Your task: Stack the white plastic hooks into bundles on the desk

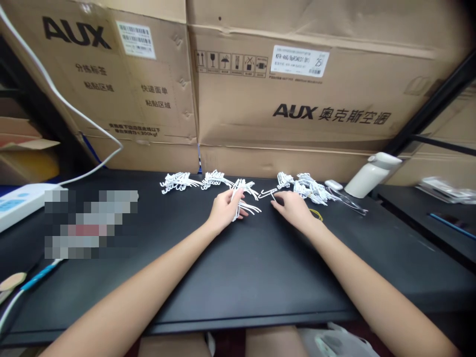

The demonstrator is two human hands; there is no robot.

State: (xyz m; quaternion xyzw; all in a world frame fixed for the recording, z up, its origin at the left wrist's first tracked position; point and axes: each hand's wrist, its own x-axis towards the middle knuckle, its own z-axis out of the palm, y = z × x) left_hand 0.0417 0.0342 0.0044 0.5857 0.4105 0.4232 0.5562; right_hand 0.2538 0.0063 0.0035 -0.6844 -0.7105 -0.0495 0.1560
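Roughly mid-table, the left hand (224, 208) is curled shut around a bunch of white plastic hooks (246, 206) resting on the black table (238, 267). Just beside it, the right hand (293, 206) pinches the end of a single white hook (267, 193) with its fingertips. More hook bundles (178, 181) lie along the far edge before the AUX cardboard boxes (297, 99), and a white bottle (372, 174) lies at the right.

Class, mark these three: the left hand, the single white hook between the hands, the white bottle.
left hand (223, 209), head view, back of hand.
single white hook (266, 193), head view, its middle.
white bottle (366, 180), head view, its side.
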